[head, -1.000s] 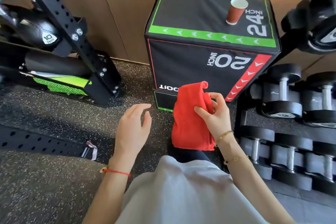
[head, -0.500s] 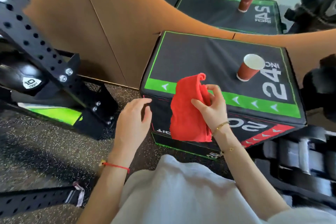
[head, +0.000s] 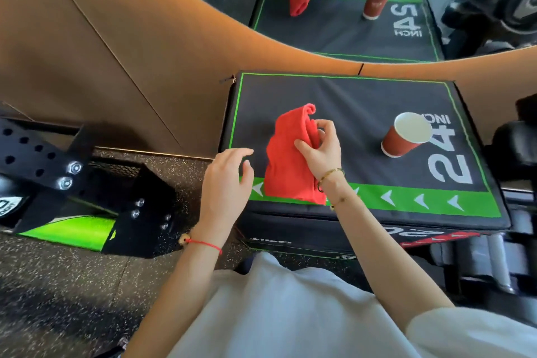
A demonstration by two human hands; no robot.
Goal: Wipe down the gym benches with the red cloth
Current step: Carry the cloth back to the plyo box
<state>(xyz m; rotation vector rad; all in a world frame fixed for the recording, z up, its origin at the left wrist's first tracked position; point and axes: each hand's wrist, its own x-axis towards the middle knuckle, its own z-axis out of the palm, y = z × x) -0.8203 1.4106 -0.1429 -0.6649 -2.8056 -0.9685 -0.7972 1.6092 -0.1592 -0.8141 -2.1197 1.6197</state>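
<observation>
We see the red cloth hanging bunched from our right hand, whose thumb and fingers pinch it near its upper edge; its lower end reaches the green arrow-marked stripe along the near side of the plyo box, though we cannot tell whether it touches the padded top. The box is black with green edging and large white "24 INCH" lettering on its top surface. Our left hand hovers just left of the cloth over the box's near left corner, fingers relaxed and gently spread, holding nothing. A red paper cup stands on the right part of the top, beside the lettering, well apart from the cloth. To the left, on the speckled rubber floor, sits the black perforated rack frame with bolts. Behind the box, a mirror above the tan wall panel reflects the box, cup and cloth.
</observation>
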